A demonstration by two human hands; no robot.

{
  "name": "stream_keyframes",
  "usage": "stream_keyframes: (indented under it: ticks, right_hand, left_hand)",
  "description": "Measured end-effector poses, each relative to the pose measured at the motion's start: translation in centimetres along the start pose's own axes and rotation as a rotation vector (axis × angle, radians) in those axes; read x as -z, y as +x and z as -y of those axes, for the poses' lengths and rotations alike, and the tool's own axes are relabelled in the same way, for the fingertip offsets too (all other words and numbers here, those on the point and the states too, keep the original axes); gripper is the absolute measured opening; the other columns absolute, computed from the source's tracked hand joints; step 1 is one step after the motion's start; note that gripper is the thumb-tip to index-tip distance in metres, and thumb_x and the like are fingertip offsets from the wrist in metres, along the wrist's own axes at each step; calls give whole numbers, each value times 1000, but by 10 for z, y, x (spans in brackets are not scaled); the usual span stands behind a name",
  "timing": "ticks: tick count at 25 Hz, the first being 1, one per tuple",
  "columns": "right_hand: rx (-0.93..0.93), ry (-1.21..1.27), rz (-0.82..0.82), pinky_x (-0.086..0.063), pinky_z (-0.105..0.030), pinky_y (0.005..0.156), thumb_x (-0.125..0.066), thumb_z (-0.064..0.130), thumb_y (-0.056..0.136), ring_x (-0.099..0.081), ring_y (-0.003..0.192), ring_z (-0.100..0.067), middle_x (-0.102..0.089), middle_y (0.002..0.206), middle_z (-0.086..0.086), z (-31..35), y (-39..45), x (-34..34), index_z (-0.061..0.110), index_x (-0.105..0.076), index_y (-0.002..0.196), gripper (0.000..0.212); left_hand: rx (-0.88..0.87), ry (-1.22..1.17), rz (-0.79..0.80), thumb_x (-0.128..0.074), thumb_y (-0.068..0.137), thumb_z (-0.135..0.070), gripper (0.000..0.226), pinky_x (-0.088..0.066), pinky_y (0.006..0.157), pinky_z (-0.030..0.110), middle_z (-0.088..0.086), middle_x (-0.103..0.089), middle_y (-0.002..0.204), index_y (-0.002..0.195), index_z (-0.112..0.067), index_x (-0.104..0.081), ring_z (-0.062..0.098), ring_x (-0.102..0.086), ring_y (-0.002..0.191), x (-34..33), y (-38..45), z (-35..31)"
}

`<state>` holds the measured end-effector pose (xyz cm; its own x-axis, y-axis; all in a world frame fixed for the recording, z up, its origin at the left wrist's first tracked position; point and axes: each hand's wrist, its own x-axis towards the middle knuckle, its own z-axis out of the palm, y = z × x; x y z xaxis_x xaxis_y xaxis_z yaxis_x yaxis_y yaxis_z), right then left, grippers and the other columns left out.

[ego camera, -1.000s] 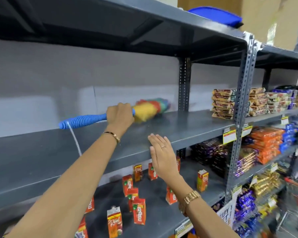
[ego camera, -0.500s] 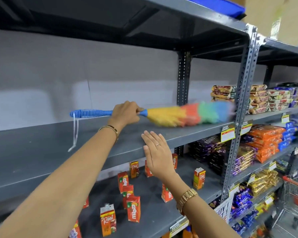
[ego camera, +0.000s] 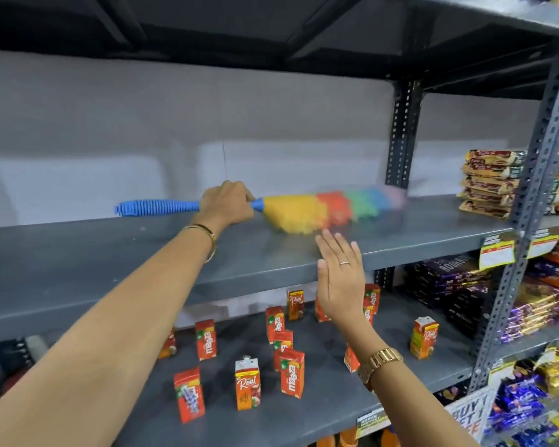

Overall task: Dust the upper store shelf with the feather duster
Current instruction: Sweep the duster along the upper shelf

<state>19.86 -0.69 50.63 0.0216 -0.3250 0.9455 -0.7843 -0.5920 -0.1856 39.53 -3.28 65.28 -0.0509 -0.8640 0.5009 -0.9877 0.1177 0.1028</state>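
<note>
- Sweeping in progress: left hand [ego camera: 227, 201] wrapped around the blue ribbed handle of the feather duster [ego camera: 307, 209], fingers clenched on it near the head; handle end sticks out to the left of the fist.
- Duster head, banded yellow, orange, green, blue and pale pink, lies low across the upper shelf [ego camera: 117, 262], touching or just above the grey surface. Head is motion-blurred, so exact contact cannot be told.
- Right hand [ego camera: 339, 272] open and flat, fingers released and spread, holding nothing, in front of the shelf's near edge just right of centre. Whether it touches the edge is unclear.
- Shelf is bare where the duster works. Stacked snack packets [ego camera: 489, 183] sit at the far right, well apart from the duster tip.
- Juice cartons [ego camera: 291, 372] stand scattered on the lower shelf; not involved.
- Progress, as a judgement: mid-task. Duster is over the middle-right stretch. No dust visible at this sharpness, so cleaned and uncleaned areas cannot be separated. Long left stretch and the strip near the packets likely remain to be covered.
</note>
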Motion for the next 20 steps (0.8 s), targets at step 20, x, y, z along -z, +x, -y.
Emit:
stream_keyframes:
  ticks: [20]
  right_hand:
    - [186,219,-47,-9,-49,111,-38,17,90,-33,131,-22,-48,136,-13,124,-1,-46,3,-53,126,42]
  left_hand:
    - [173,190,-149,-48,72,-17,31,-43,63,31,14,-70,89,87,-19,-75,39,-62,78,66,-53,96]
